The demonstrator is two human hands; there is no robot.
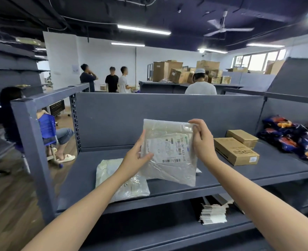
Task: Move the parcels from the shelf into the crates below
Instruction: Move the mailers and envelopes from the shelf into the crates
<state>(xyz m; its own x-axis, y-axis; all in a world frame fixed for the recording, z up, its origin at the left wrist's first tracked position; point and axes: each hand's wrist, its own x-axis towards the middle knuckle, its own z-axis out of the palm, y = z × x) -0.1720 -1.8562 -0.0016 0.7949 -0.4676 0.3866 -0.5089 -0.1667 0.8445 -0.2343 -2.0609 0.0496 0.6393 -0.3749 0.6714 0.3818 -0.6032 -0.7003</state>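
Note:
A flat clear plastic parcel [169, 153] with a white barcode label is held upright above the grey shelf [258, 169]. My left hand [136, 156] grips its left edge, thumb on the front. My right hand [202, 140] pinches its upper right corner. A second pale plastic parcel [131, 185] lies flat on the shelf under my left forearm. Two brown cardboard boxes [236, 151] [242, 137] lie on the shelf to the right. No crate is in view.
Dark snack bags [290, 136] are piled on the neighbouring shelf at right. A stack of white tags [213, 213] sits on the lower shelf. A seated person [10, 116] is at left, others stand beyond the shelf's back panel [167, 109].

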